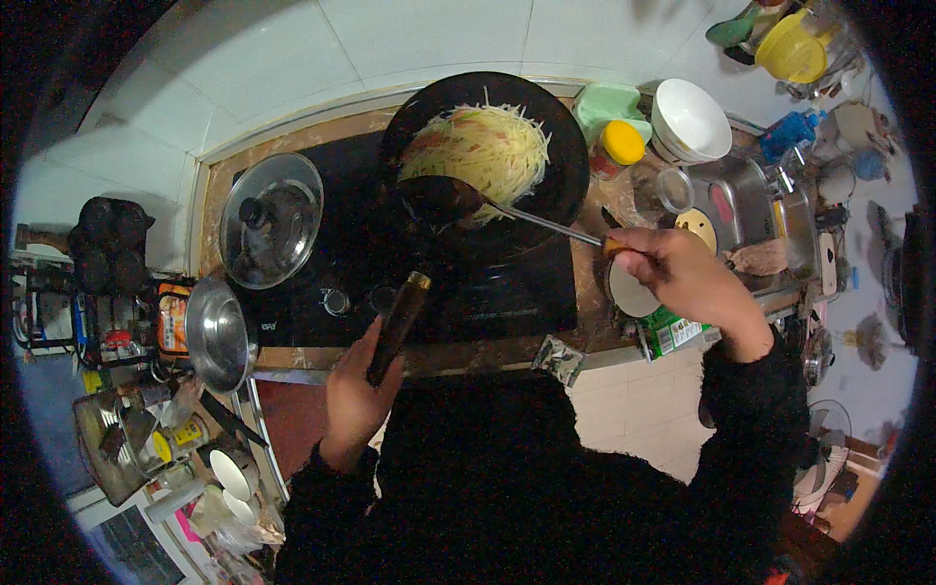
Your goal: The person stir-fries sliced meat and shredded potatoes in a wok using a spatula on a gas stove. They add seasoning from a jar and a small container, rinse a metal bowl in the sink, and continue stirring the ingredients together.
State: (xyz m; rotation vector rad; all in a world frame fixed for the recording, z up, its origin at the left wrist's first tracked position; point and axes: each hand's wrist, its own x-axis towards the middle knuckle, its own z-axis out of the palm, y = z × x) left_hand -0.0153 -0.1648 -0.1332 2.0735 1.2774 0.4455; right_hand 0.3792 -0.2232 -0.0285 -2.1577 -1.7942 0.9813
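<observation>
A black wok (567, 157) stands on a black glass cooktop (453, 322), holding a heap of pale shredded vegetable (486, 150), likely potato, with reddish strips among it. My left hand (363, 398) is closed around the wok's dark handle (398, 329), near the cooktop's front edge. A metal spatula (545, 221) with a wooden grip is in my right hand (676, 274). Its broad, dark blade rests at the near side of the heap, partly against the shreds. Shadow hides the wok's near rim and where the handle joins it.
A glass lid (272, 219) lies left on the cooktop, near a steel bowl (218, 333). At right are a yellow-lidded jar (621, 142), a white bowl (691, 121), a green container (610, 108) and the sink (746, 190). A small packet (559, 358) lies at the counter's front edge.
</observation>
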